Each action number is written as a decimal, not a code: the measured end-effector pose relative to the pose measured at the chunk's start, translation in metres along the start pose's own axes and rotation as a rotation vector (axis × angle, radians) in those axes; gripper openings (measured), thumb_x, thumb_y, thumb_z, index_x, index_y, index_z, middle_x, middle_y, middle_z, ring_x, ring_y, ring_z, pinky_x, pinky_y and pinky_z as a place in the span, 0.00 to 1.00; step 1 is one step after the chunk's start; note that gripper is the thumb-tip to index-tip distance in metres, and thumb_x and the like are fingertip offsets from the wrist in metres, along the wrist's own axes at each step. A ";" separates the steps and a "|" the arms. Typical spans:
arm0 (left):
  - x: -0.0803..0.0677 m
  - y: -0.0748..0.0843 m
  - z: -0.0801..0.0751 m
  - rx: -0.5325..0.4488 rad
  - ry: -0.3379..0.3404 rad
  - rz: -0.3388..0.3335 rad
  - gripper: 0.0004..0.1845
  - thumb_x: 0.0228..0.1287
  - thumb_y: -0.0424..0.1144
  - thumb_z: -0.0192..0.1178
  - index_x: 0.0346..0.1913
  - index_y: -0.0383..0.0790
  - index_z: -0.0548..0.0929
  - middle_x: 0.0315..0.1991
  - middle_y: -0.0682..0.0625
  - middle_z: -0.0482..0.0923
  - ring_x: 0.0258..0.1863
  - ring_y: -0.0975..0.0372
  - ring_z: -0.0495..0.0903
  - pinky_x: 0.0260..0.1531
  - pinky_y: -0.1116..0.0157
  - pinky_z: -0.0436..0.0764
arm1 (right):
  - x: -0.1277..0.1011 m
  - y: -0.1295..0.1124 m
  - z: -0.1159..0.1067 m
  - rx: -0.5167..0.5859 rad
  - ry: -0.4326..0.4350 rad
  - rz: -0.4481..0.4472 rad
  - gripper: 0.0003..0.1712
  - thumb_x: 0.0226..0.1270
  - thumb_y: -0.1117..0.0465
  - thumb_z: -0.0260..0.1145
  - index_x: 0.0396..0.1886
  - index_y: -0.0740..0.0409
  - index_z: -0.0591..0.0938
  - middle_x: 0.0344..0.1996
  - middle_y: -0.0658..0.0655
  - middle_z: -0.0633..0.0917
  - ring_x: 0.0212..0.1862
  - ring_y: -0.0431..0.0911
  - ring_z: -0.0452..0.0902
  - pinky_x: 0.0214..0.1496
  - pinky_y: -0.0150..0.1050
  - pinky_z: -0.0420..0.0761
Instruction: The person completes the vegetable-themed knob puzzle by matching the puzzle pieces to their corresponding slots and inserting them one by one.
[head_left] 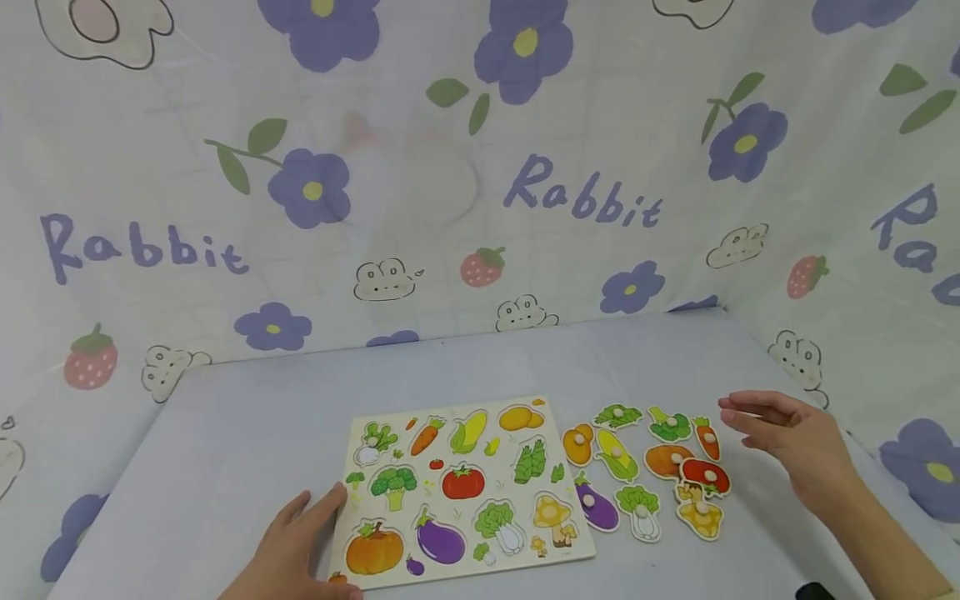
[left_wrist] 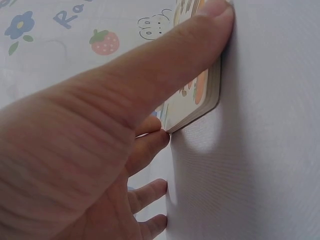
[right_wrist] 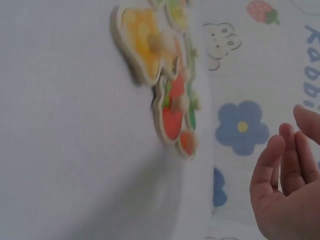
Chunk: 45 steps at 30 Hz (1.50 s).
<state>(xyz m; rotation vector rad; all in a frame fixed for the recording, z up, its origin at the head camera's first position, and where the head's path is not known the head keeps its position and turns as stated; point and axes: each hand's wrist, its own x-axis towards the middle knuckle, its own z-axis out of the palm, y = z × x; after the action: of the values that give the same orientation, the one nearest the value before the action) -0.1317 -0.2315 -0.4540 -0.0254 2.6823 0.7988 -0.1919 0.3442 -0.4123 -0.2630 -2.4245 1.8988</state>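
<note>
A wooden vegetable puzzle board (head_left: 457, 487) lies flat on the pale table, printed with pumpkin, eggplant, tomato and other shapes. My left hand (head_left: 296, 546) rests at its near left corner, thumb laid along the board's edge (left_wrist: 200, 107), fingers flat on the cloth. To the right of the board lie several loose knobbed pieces (head_left: 648, 471): corn, eggplant, tomato, mushroom (head_left: 699, 515) and carrot. My right hand (head_left: 787, 442) hovers open just right of them, fingers relaxed and holding nothing. The right wrist view shows the mushroom piece (right_wrist: 142, 42) and the tomato piece (right_wrist: 172, 112) blurred.
A flower-and-rabbit printed cloth (head_left: 480, 167) hangs as a backdrop behind and on both sides of the table. Bare table surface (head_left: 247, 417) lies to the left of and behind the board. A small dark object (head_left: 813, 592) peeks in at the bottom right edge.
</note>
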 end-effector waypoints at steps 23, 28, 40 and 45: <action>0.000 0.000 0.002 0.057 0.027 0.037 0.67 0.28 0.64 0.80 0.76 0.45 0.61 0.71 0.42 0.61 0.70 0.36 0.49 0.59 0.32 0.62 | 0.042 0.053 -0.010 -0.119 -0.154 0.177 0.29 0.53 0.56 0.80 0.54 0.63 0.82 0.42 0.49 0.87 0.40 0.39 0.81 0.41 0.33 0.84; -0.001 0.001 0.001 0.042 0.022 0.005 0.67 0.27 0.65 0.80 0.76 0.46 0.61 0.71 0.41 0.61 0.70 0.36 0.48 0.58 0.30 0.62 | 0.042 0.050 -0.006 -0.196 -0.132 0.165 0.27 0.54 0.58 0.79 0.51 0.65 0.83 0.41 0.52 0.87 0.38 0.42 0.79 0.37 0.34 0.84; -0.002 0.000 0.001 0.054 0.035 0.033 0.67 0.28 0.64 0.80 0.76 0.46 0.61 0.71 0.42 0.62 0.70 0.35 0.49 0.58 0.31 0.62 | 0.040 0.041 -0.003 -0.235 -0.092 0.175 0.24 0.52 0.60 0.80 0.47 0.67 0.84 0.36 0.54 0.87 0.34 0.44 0.78 0.32 0.36 0.83; -0.001 -0.002 0.001 0.050 0.044 0.052 0.66 0.28 0.63 0.80 0.76 0.45 0.61 0.71 0.43 0.62 0.70 0.36 0.49 0.59 0.31 0.62 | 0.039 0.041 -0.003 -0.223 -0.072 0.186 0.26 0.53 0.59 0.80 0.48 0.68 0.83 0.36 0.52 0.86 0.34 0.45 0.79 0.33 0.35 0.84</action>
<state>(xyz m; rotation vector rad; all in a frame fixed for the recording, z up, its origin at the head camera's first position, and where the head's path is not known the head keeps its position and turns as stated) -0.1303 -0.2323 -0.4554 0.0402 2.7541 0.7543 -0.2261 0.3627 -0.4543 -0.4524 -2.7519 1.7279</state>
